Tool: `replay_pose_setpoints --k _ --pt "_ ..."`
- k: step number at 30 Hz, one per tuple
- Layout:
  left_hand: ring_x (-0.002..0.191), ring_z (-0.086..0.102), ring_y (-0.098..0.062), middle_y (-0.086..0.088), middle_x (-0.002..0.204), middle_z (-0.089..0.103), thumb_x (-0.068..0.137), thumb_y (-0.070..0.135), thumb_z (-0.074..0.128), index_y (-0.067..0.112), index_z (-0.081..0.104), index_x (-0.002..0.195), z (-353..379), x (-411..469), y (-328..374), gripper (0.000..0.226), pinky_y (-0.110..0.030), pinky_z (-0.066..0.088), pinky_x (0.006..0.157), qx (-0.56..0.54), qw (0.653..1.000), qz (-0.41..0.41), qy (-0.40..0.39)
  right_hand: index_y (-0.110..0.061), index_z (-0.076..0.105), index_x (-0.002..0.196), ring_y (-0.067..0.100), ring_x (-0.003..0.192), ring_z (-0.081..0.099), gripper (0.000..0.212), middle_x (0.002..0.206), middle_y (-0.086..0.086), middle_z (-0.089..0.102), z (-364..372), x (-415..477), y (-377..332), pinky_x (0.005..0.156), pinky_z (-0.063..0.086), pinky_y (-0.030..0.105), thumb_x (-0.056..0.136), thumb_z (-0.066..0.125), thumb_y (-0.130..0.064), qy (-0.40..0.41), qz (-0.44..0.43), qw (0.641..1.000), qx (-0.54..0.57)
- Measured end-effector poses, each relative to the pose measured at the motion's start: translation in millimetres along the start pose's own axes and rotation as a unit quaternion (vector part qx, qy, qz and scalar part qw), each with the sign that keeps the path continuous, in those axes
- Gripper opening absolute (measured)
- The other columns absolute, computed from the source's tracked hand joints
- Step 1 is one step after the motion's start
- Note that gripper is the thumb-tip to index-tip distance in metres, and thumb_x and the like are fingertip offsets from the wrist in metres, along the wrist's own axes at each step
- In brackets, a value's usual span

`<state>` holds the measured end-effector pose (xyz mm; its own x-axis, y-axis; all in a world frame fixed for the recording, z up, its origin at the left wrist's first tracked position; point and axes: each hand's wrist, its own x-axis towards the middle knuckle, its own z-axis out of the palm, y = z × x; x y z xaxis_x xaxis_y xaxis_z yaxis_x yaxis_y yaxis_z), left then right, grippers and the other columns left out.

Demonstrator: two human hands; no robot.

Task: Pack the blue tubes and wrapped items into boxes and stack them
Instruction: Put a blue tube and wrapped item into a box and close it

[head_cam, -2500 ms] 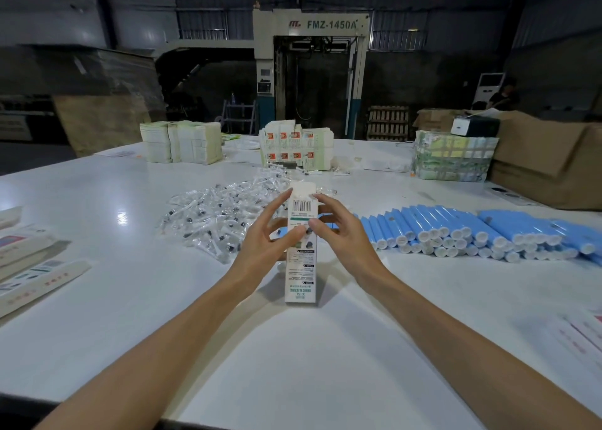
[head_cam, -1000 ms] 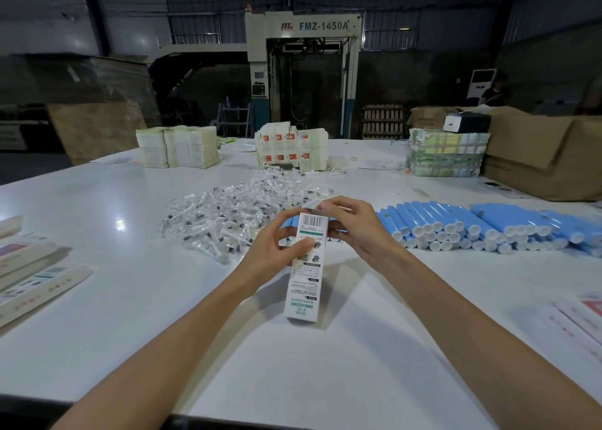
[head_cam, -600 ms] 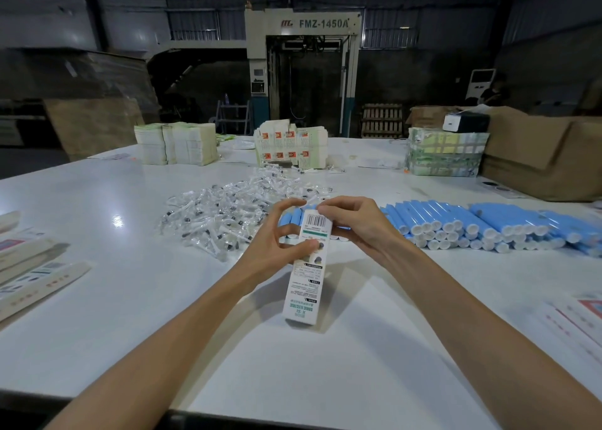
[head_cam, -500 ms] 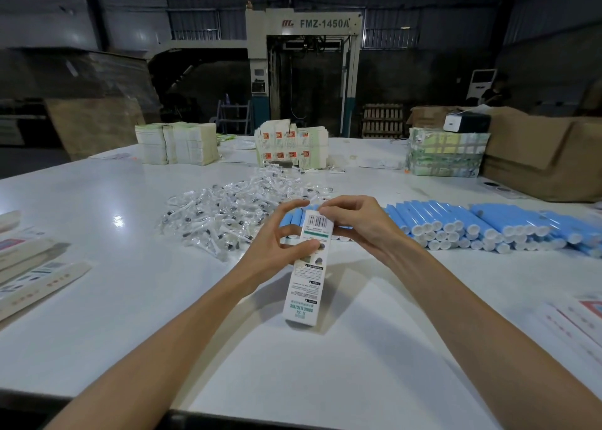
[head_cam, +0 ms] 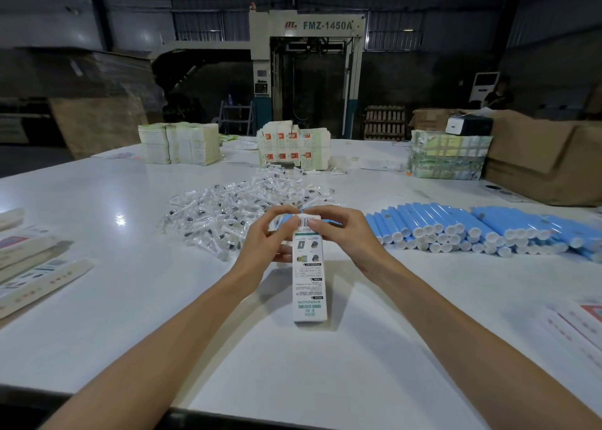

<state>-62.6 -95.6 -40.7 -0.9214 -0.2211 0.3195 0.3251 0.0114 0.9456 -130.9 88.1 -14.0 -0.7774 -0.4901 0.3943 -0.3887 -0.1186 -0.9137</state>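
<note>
Carton (head_cam: 309, 286) looks light, thin card, dents if squeezed; best taken by the long edges near the far flap. Lies lengthwise mid-table on white table (head_cam: 130, 299), far end raised between both hands. Left hand (head_cam: 265, 245) fingers curl round its left edge, right hand (head_cam: 347, 237) fingertips pinch the barcode flap. Blue tubes (head_cam: 472, 227) stacked right, wrapped items (head_cam: 228, 211) heaped far-left

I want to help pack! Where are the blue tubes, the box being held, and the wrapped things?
blue tubes (head_cam: 439, 216): head view, blue side of a middle tube.
box (head_cam: 309, 286): head view, its printed front face.
wrapped items (head_cam: 224, 208): head view, middle of the clear pile.
</note>
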Motion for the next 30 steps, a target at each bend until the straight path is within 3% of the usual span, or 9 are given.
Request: replay_pose_setpoints --k 7,14,18,21,23,27,30 --pt "0.064 0.076 -0.024 -0.016 0.082 0.080 0.100 0.031 0.078 0.029 0.076 0.111 0 2 -2 0.012 -0.029 0.060 0.058 0.009 0.999 0.026 0.016 -0.011 0.081 0.112 0.024 0.099 0.077 0.018 0.109 0.006 0.080 0 1 7 0.083 0.059 0.026 0.095 0.076 -0.011 0.002 0.012 1.000 0.023" --pt "0.065 0.077 -0.023 -0.016 0.083 0.081 0.098 0.031 0.080 0.026 0.080 0.104 0 0 -1 0.008 -0.026 0.059 0.057 0.007 0.999 0.033 0.020 -0.010 0.082 0.107 0.024 0.095 0.077 0.014 0.104 0.008 0.081 0 2 7 0.087 0.060 0.031 0.093 0.078 -0.012 0.007 0.020 0.999 0.029" --pt "0.076 0.081 -0.028 -0.017 0.090 0.082 0.098 0.036 0.079 0.028 0.077 0.112 0 1 -3 0.016 -0.028 0.062 0.063 -0.009 1.000 0.029 0.009 -0.014 0.079 0.115 0.027 0.106 0.075 0.020 0.112 0.007 0.079 2 2 11 0.098 0.058 0.042 0.096 0.075 -0.017 0.014 0.007 0.999 0.035" --pt "0.090 0.081 -0.032 -0.017 0.101 0.082 0.096 0.039 0.079 0.032 0.074 0.113 2 1 -1 0.019 -0.032 0.064 0.072 -0.045 0.999 0.015 -0.002 -0.026 0.063 0.140 0.024 0.116 0.071 0.039 0.123 0.003 0.076 6 -1 10 0.094 0.058 0.034 0.102 0.068 -0.032 0.007 0.057 0.993 0.101" --pt "0.095 0.080 -0.033 -0.018 0.107 0.081 0.094 0.040 0.078 0.028 0.070 0.117 1 1 1 0.027 -0.036 0.066 0.078 -0.075 0.997 0.016 -0.007 -0.032 0.063 0.139 0.020 0.113 0.071 0.041 0.122 0.002 0.076 9 -6 8 0.086 0.058 0.030 0.102 0.063 -0.050 -0.003 0.115 0.989 0.092" --pt "0.100 0.077 -0.034 -0.019 0.110 0.080 0.102 0.028 0.071 0.012 0.058 0.128 -1 2 0 0.033 -0.050 0.066 0.091 -0.090 0.996 0.012 -0.009 -0.025 0.073 0.128 0.037 0.107 0.074 0.062 0.121 0.017 0.075 10 -21 10 0.090 0.061 0.048 0.093 0.053 -0.073 -0.062 0.212 0.970 0.105" --pt "0.094 0.074 -0.031 -0.018 0.100 0.079 0.107 0.027 0.065 0.013 0.056 0.127 -1 0 0 0.026 -0.045 0.066 0.081 -0.098 0.995 0.007 -0.032 -0.024 0.070 0.131 0.043 0.106 0.072 0.065 0.125 0.019 0.073 10 -33 4 0.090 0.061 0.054 0.098 0.045 -0.074 -0.098 0.217 0.966 0.102"
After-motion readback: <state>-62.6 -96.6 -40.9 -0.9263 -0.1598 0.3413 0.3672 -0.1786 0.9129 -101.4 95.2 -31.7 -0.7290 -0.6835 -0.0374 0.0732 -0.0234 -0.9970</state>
